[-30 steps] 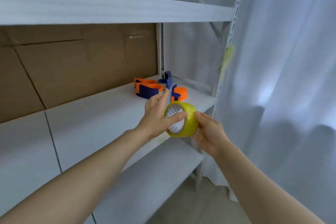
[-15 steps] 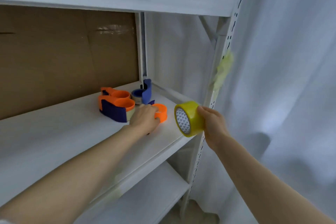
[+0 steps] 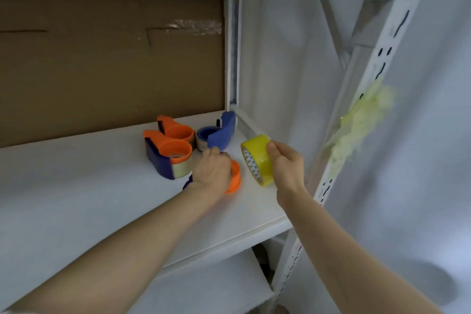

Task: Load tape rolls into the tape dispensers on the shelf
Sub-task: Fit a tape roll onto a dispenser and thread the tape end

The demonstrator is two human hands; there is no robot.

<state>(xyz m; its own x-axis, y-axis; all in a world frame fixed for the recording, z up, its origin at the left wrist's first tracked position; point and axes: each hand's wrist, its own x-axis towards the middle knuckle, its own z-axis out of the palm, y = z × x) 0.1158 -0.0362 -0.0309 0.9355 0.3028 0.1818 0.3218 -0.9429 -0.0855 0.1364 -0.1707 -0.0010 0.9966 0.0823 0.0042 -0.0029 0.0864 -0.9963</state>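
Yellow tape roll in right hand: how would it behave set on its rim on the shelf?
Probably rolls: the yellow tape roll is round, and the shelf looks flat and smooth. Likely stiff: the right hand grips it with no visible deformation. Its glossy wrap may be slippery.

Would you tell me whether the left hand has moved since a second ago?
Yes: the left hand left the yellow tape roll and reached forward over the shelf onto the orange dispenser.
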